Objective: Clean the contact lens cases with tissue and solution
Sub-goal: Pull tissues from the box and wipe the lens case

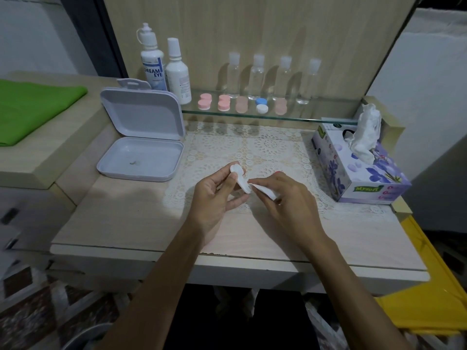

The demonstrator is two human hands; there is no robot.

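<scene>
Person stands at a pale wooden counter (126, 223), both forearms reaching in over a white lace mat (273, 147); left hand (214, 195) grips a white contact lens case (241, 178) between thumb and curled fingers, held up above the mat with its two wells running from upper left to lower right; right hand (290, 200) pinches a folded tissue (265, 190), fingers curled narrow around it, the tissue's tip touching the lower end of the case; whether that well is open or capped, cannot tell. To the left on the counter, a white hinged box (141, 145) sits open, lid upright, a small speck on its floor. Behind the mat, a glass shelf (303, 118) carries a row of lens cases: two pink cases (214, 102), two paler pink ones, and one blue-and-white case (261, 105); behind them four clear small bottles (273, 77) with white caps. At the shelf's left end, a solution bottle (153, 64) labelled DREAM EYE stands upright just beside a plain white bottle (178, 74). Far right of the mat, a purple floral tissue box (361, 170), one sheet pulled up from its slot. Green cloth (32, 112) folded on the ledge at far left.
</scene>
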